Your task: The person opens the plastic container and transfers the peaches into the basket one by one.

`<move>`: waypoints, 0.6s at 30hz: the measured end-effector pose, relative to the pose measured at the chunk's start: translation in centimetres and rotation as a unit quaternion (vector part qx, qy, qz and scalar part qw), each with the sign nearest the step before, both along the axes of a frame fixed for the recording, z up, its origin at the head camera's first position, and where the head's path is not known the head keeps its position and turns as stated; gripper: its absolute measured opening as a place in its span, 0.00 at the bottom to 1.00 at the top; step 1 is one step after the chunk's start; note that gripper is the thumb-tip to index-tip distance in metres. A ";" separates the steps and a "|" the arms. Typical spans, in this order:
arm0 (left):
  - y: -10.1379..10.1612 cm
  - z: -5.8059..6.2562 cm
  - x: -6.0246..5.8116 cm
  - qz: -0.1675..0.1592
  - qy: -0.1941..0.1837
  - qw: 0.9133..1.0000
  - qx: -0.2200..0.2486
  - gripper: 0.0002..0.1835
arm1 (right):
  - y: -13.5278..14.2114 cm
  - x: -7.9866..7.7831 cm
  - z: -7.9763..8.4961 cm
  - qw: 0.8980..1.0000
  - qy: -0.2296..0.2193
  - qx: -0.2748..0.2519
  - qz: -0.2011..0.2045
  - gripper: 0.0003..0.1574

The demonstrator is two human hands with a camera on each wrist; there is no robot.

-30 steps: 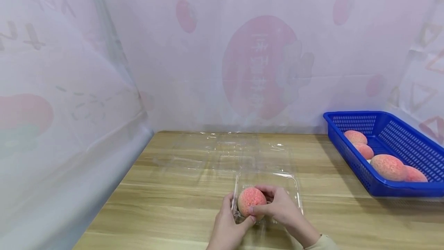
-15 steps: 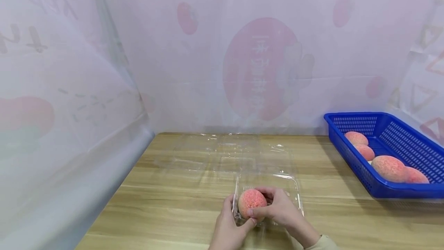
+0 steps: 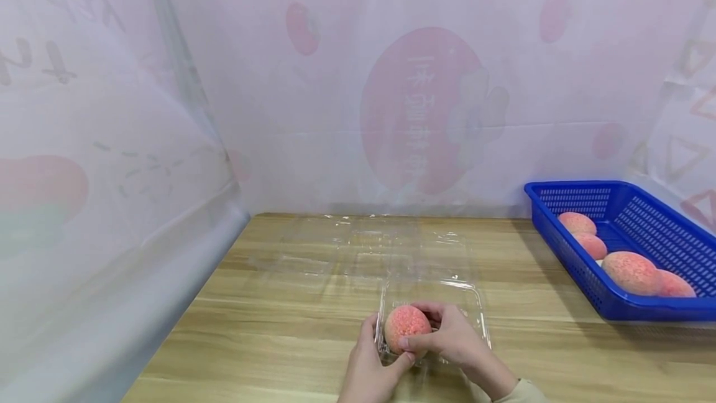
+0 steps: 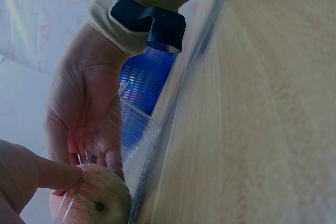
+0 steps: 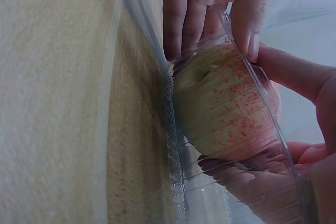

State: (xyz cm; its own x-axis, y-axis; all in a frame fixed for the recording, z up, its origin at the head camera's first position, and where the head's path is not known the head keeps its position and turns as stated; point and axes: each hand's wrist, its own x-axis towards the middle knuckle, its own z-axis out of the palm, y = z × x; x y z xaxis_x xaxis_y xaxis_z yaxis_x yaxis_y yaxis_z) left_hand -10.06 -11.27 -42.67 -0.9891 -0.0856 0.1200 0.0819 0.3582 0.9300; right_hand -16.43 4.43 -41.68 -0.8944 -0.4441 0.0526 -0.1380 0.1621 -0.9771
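Observation:
A pink, speckled peach (image 3: 411, 321) sits at the left side of a clear plastic clamshell box (image 3: 480, 311) on the table. My right hand (image 3: 455, 336) grips the peach, thumb at the near side and fingers behind it, reaching inside the box. My left hand (image 3: 371, 362) holds the box's left wall, fingers outside and thumb over the rim near the peach. Through the clear wall in the left wrist view, the peach (image 4: 102, 198) shows a dark spot. In the right wrist view the peach (image 5: 226, 111) lies behind the ribbed wall, with both thumbs meeting near its top.
A blue plastic basket (image 3: 570, 266) with several peaches (image 3: 629, 271) stands at the right. More clear plastic boxes (image 3: 371, 254) lie behind the one in hand. Printed cloth (image 3: 335, 111) closes off the back and sides of the wooden table (image 3: 252, 341).

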 end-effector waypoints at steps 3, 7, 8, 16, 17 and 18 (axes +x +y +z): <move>0.0 0.0 0.0 -0.002 0.001 1.000 -0.003 0.39 | 0.0 0.0 0.0 1.000 -0.001 -0.001 0.000 0.40; -0.1 -0.1 0.0 -0.006 0.001 1.000 -0.002 0.40 | 0.0 0.2 0.1 1.000 -0.003 -0.001 0.000 0.40; -0.1 -0.1 0.0 -0.007 0.000 1.000 -0.002 0.40 | 0.0 0.2 0.2 1.000 -0.006 -0.001 0.000 0.40; -0.1 0.0 0.0 -0.007 -0.003 1.000 0.004 0.39 | 0.0 0.2 0.3 1.000 0.008 0.013 -0.009 0.41; -0.1 0.0 0.0 -0.007 -0.003 1.000 0.004 0.39 | 0.0 0.2 0.3 1.000 0.007 0.014 -0.009 0.42; -0.1 0.0 0.0 -0.006 -0.002 1.000 0.003 0.39 | 0.0 0.2 0.3 1.000 0.006 0.014 -0.011 0.42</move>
